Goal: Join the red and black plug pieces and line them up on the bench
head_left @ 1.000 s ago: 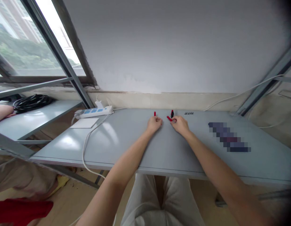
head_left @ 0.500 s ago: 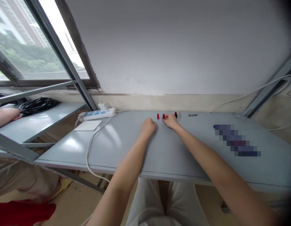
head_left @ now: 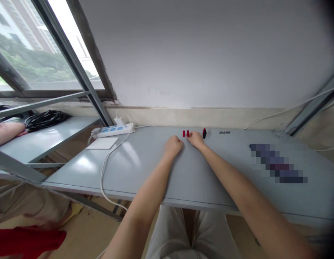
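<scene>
2 arms (head_left: 153,183) outstretched, left hand (head_left: 174,145) curled, right hand (head_left: 195,139) gripping red piece (head_left: 188,133)

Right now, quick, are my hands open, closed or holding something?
Left hand: curled closed; whether anything is inside cannot be told.
Right hand: closed, fingertips holding the red cylinder nearest it.

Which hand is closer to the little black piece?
Right. The right hand is just left of the black piece; the left hand is farther left, past two upright red pieces.
</scene>
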Motion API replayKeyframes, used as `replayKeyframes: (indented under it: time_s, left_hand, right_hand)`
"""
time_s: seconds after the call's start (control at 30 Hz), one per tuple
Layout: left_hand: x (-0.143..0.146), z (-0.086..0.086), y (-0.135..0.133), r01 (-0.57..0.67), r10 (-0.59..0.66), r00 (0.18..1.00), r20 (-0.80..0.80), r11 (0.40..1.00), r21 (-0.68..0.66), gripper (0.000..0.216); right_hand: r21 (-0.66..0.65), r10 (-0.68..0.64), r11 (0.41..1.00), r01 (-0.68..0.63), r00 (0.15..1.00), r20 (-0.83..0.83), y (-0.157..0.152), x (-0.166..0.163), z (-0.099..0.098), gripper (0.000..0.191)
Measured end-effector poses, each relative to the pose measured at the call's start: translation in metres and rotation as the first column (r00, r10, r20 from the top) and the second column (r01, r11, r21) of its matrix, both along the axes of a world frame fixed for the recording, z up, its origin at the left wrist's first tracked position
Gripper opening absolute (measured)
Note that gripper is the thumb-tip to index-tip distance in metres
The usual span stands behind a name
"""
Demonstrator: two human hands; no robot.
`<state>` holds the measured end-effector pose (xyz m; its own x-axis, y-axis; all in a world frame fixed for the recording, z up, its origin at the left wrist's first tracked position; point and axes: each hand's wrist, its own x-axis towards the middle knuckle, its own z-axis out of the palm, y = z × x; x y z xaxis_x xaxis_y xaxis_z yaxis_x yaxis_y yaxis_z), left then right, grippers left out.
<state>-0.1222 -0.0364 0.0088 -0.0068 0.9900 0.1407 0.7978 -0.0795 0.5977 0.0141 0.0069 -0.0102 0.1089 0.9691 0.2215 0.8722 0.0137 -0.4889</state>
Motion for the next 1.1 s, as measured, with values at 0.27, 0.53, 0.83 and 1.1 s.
replayKeyframes:
  time_s: [0.27, 0.53, 0.83, 1.1]
  left_hand:
    - [0.000, -0.001, 0.001, 0.003, -0.003, 1.000, 0.017, 1.000, -0.015, 0.014]
    - [0.025, 0.006, -0.015, 0.168, -0.170, 0.964, 0.205, 0.985, 0.024, 0.009]
    - [0.077, 0.014, -0.022, 0.421, -0.402, 0.901, -0.165, 0.901, 0.106, 0.052]
    - [0.096, -0.003, 0.000, 0.441, -0.394, 0.885, -0.248, 0.880, 0.175, 0.059]
  right_hand:
    - [0.003, 0.054, 0.999, -0.054, 0.998, -0.036, -0.003, 0.007, -0.001, 0.017]
    - [0.037, 0.111, 0.993, -0.112, 0.993, 0.032, -0.050, 0.062, 0.018, 0.014]
    - [0.125, -0.045, 0.992, 0.025, 0.985, 0.164, -0.070, 0.113, 0.004, 0.020]
    - [0.067, 0.082, 0.992, -0.104, 0.958, 0.274, -0.067, 0.109, -0.008, 0.032]
